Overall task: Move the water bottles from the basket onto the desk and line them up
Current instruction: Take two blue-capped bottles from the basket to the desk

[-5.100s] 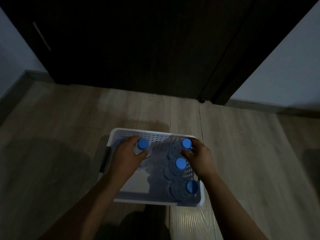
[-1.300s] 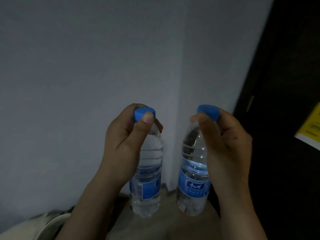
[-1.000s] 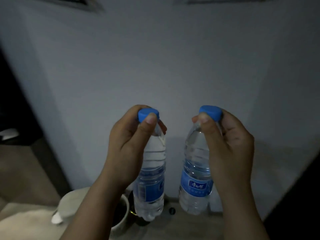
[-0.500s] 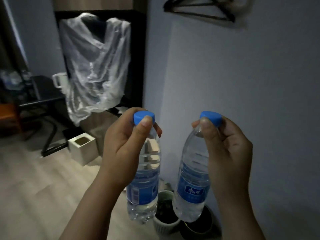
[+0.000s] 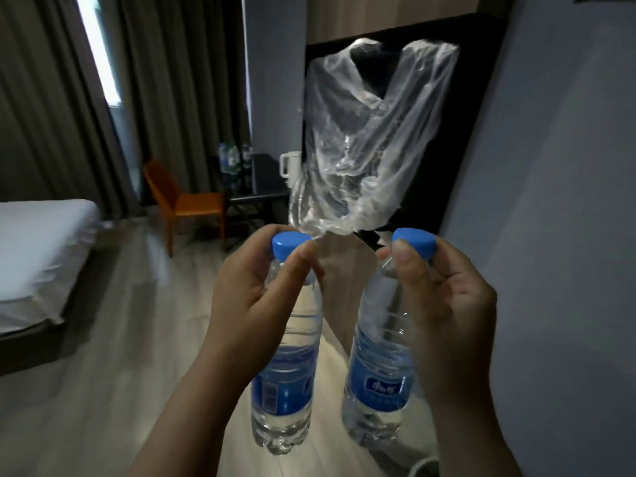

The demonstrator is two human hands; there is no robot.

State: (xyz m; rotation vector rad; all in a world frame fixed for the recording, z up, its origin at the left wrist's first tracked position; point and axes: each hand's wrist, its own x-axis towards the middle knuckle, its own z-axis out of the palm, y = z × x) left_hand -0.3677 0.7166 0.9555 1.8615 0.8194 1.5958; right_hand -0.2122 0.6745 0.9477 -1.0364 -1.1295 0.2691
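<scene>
Clear thin plastic, filled with water nearly to the shoulder, makes up both loads: the left bottle (image 5: 285, 390) and the right bottle (image 5: 375, 380), each with a blue cap and a blue label band round its lower half. The right bottle's label faces the camera with white print too small to read; the left bottle shows its barcode side. Both hang in the air well short of the desk (image 5: 268, 192), on its near side, over the wooden floor, side by side and apart from each other.

The left hand (image 5: 254, 304) is curled round the left bottle's neck, thumb pressed just under the left cap (image 5: 287, 244). The right hand (image 5: 444, 297) pinches the right bottle at the neck likewise, thumb in front just below the right cap (image 5: 414, 241), fingers wrapped behind.

By the look of it, each bottle is fairly heavy for its size. Its ribbed wall seems soft enough to dent under a squeeze, so the stiff neck below the cap is the sound place to hold. Hung from there it can swing, and a tall narrow bottle may tip if set down tilted.

At the desk's far left end about 3 standing bottles (image 5: 234, 163) form a group, too dim to count surely. A white mug (image 5: 289, 163) is at the desk's right end and an orange chair (image 5: 192, 201) just left of the desk. No basket is in view.
</scene>
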